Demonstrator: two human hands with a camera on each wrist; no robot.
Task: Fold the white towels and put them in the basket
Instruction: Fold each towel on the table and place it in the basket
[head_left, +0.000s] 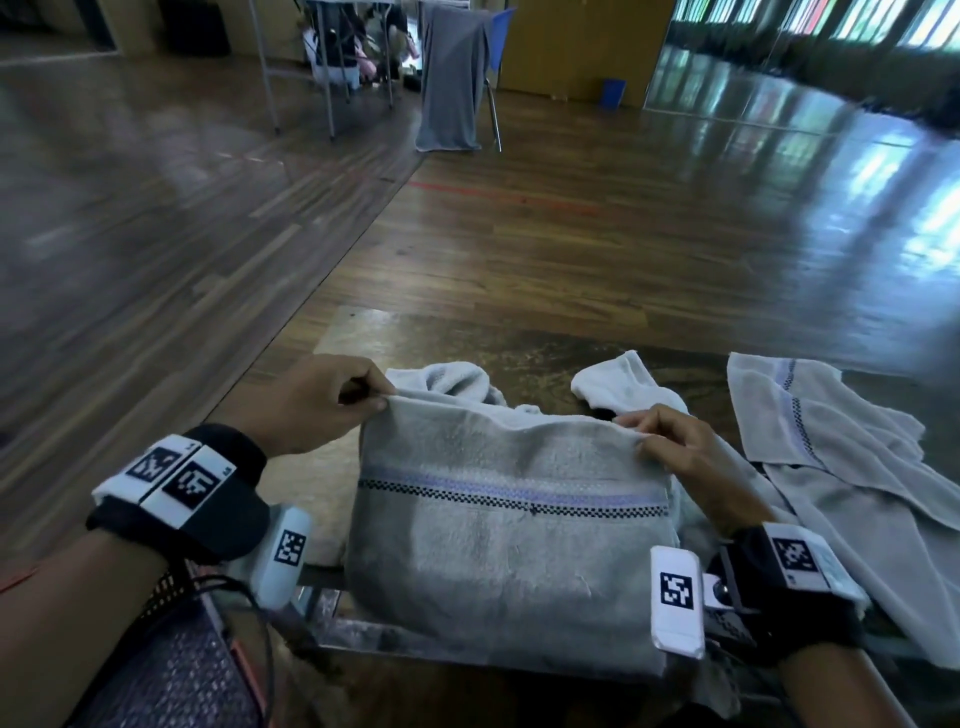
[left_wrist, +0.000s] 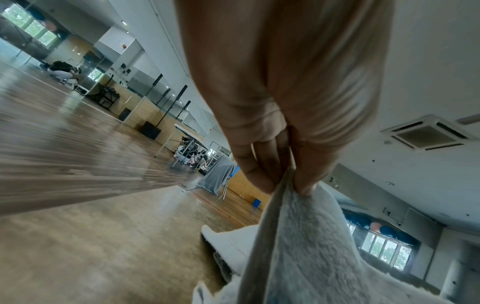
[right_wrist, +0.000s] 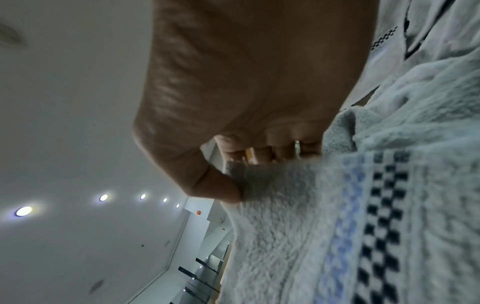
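A white towel (head_left: 498, 545) with a blue band and a black-and-white checked stripe hangs folded in front of me, its lower part over the table's near edge. My left hand (head_left: 332, 405) pinches its upper left corner; in the left wrist view the fingertips (left_wrist: 259, 181) clamp the towel's edge (left_wrist: 298, 236). My right hand (head_left: 670, 447) pinches the upper right corner, thumb against the cloth (right_wrist: 272, 216) in the right wrist view. Behind the held towel lies more white towel (head_left: 623, 387) on the table. No basket is in view.
Another white towel (head_left: 831, 467) with the same stripe lies spread at the right of the dark table (head_left: 545, 353). Beyond is wooden floor (head_left: 571, 234), with a chair draped in grey cloth (head_left: 452, 78) and a blue bin (head_left: 614, 93) far back.
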